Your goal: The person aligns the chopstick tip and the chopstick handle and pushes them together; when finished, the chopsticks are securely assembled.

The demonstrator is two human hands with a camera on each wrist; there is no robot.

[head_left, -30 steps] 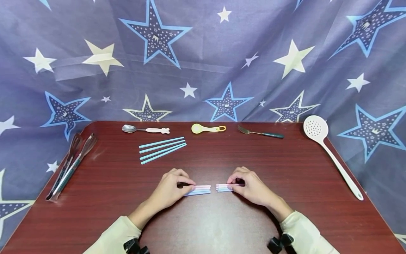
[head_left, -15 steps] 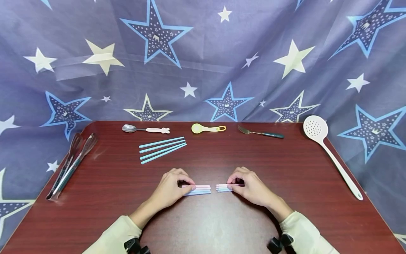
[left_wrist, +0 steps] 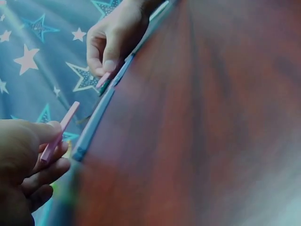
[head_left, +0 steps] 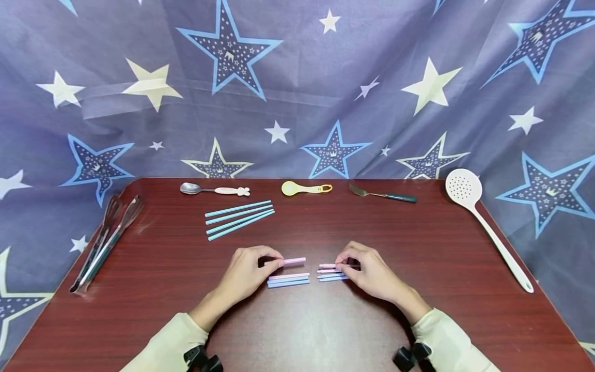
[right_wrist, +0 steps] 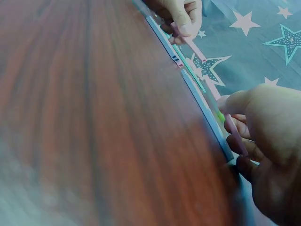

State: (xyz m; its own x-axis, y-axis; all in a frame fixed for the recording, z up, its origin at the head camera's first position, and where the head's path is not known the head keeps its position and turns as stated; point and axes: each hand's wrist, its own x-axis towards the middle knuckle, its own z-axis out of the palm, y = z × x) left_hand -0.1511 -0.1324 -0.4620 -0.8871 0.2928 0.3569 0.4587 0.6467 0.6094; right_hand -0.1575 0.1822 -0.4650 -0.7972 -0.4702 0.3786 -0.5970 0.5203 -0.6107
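My left hand (head_left: 251,271) pinches a short pink stick (head_left: 295,260), straw-like, between thumb and fingers. In the left wrist view that pink stick (left_wrist: 69,116) stands off the table at a slant. Below it lies a small row of short sticks, pale pink (head_left: 297,276) and blue (head_left: 290,283). My right hand (head_left: 367,268) pinches another pink stick (head_left: 327,265), seen along the fingers in the right wrist view (right_wrist: 237,135). Beneath that hand lie a further pink stick (head_left: 325,271) and blue sticks (head_left: 330,279), their right ends partly hidden by the hand.
Several longer light-blue sticks (head_left: 238,214) lie fanned behind the left hand. Along the back edge are a spoon (head_left: 223,190), a yellow measuring spoon (head_left: 304,188) and a fork (head_left: 386,196). A white skimmer (head_left: 488,227) lies right; a whisk-like metal utensil (head_left: 109,243) lies left.
My left hand has lifted a pink stick up and away from its row, leaving the others lying. My right hand has raised a pink stick slightly off its row.
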